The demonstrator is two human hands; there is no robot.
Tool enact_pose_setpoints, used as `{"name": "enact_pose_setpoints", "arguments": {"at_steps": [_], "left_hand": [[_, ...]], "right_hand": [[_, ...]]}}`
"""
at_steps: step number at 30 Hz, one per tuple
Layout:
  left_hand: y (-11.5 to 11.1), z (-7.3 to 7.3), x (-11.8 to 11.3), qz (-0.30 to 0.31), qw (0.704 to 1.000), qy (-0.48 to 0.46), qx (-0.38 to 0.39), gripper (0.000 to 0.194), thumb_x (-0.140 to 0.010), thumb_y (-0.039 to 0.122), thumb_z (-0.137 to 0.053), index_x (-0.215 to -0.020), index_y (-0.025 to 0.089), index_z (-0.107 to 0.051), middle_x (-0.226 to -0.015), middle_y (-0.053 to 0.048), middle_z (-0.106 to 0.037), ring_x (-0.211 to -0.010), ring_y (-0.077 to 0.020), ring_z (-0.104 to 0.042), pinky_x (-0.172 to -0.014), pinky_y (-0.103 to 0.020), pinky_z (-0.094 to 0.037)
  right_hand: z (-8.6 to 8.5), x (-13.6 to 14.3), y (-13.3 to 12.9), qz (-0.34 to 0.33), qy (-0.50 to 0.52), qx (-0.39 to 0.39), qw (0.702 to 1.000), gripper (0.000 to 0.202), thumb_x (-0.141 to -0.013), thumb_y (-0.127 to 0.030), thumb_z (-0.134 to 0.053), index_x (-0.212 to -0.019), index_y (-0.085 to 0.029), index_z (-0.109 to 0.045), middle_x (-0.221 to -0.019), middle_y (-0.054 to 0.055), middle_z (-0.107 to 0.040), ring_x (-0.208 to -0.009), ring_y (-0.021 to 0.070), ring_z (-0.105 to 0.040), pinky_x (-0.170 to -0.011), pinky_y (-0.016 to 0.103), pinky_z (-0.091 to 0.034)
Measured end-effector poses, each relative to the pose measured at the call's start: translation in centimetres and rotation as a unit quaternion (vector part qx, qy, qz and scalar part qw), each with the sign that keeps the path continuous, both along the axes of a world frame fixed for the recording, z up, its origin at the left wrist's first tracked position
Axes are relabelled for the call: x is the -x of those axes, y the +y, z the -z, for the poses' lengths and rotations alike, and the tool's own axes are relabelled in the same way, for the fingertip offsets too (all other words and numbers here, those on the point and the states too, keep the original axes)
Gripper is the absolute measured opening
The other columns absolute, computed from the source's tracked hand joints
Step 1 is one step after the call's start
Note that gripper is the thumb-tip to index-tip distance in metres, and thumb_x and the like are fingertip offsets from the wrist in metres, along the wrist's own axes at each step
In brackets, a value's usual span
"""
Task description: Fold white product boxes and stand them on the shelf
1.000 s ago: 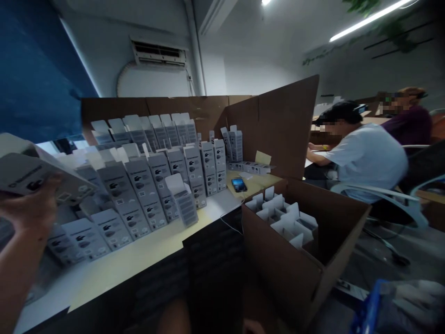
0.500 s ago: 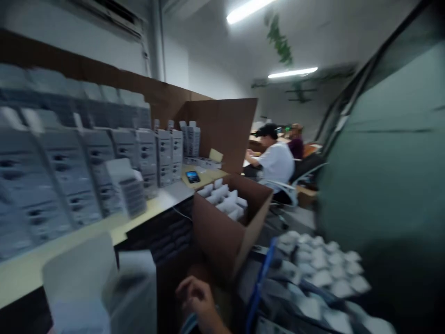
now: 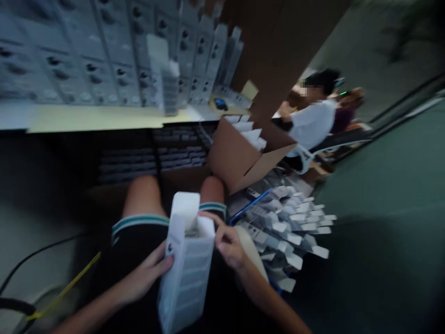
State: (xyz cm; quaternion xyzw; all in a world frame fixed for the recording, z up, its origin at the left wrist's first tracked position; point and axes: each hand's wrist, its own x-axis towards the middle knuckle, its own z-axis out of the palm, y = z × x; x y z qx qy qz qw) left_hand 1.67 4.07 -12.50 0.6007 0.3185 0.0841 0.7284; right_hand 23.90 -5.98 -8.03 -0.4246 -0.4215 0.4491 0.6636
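A tall white carton [image 3: 191, 273] with its top flaps open stands over my lap, tilted a little. My left hand [image 3: 149, 273] grips its left side, thumb on the printed face. At the upper right edge of the carton is my right hand [image 3: 229, 241], fingers curled by the right flap; its index finger reaches the rim. Something inside the carton's opening is too blurred to make out.
Rows of printed cartons [image 3: 93, 69] line the desk [image 3: 104, 118], with a phone [image 3: 220, 104]. A brown box [image 3: 232, 157] holds white cartons. More open cartons [image 3: 288, 222] lie at right. People sit behind at right.
The view has swung downward and tilted. The white carton is now upright over my lap in my left hand, and my right hand has come to its top flap.
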Motion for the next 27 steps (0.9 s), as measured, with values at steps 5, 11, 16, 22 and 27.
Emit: {"name": "enact_pose_setpoints", "arguments": {"at_steps": [5, 11, 16, 22, 27], "left_hand": [[-1.6, 0.5, -0.1, -0.056, 0.984, -0.127, -0.109, 0.093, -0.085, 0.061, -0.056, -0.155, 0.033, -0.001, -0.166, -0.008, -0.021, -0.149, -0.0322, -0.028, -0.123, -0.055, -0.024], [-0.9, -2.0, 1.1, -0.004, 0.906, -0.106, -0.410, 0.060, -0.093, 0.050, -0.051, -0.149, 0.035, -0.034, -0.167, 0.000, 0.017, -0.154, -0.0360, -0.002, -0.124, -0.060, -0.017], [-0.1, -6.8, 2.5, 0.267, 0.847, -0.078, -0.453, 0.104, -0.053, 0.062, -0.085, -0.145, 0.039, -0.042, -0.167, 0.003, 0.017, -0.149, -0.0503, 0.008, -0.118, -0.072, -0.018], [-1.0, -6.9, 2.5, 0.278, 0.848, -0.037, -0.450, 0.131, -0.051, 0.055, -0.089, -0.154, 0.039, -0.011, -0.166, -0.003, 0.019, -0.149, -0.0528, 0.003, -0.110, -0.071, -0.036], [-0.7, -4.2, 1.8, 0.241, 0.862, -0.048, -0.443, 0.126, -0.053, 0.051, -0.090, -0.154, 0.039, -0.015, -0.163, -0.003, 0.028, -0.149, -0.0523, -0.002, -0.114, -0.066, -0.035]], "right_hand": [[1.8, 0.5, -0.2, -0.018, -0.070, -0.025, 0.997, 0.017, -0.074, -0.029, -0.066, -0.062, -0.021, -0.057, -0.129, 0.008, -0.063, -0.118, 0.0295, -0.054, -0.100, 0.040, -0.035], [2.3, 1.4, 0.5, -0.004, -0.060, 0.021, 0.998, 0.010, -0.067, -0.016, -0.055, -0.060, -0.021, -0.051, -0.117, 0.008, -0.068, -0.114, 0.0269, -0.053, -0.097, 0.040, -0.038], [2.1, 1.8, 1.5, -0.050, -0.047, 0.038, 0.997, 0.009, -0.065, -0.015, -0.056, -0.060, -0.021, -0.052, -0.115, 0.005, -0.069, -0.116, 0.0264, -0.053, -0.098, 0.039, -0.038], [3.2, 1.2, 1.5, -0.070, -0.012, 0.024, 0.997, 0.009, -0.063, -0.015, -0.054, -0.057, -0.021, -0.051, -0.105, 0.005, -0.071, -0.104, 0.0250, -0.057, -0.095, 0.038, -0.039], [3.9, -0.2, 1.4, -0.025, -0.004, 0.015, 1.000, 0.009, -0.060, -0.019, -0.056, -0.055, -0.021, -0.050, -0.105, 0.006, -0.069, -0.099, 0.0256, -0.056, -0.086, 0.038, -0.042]]}}
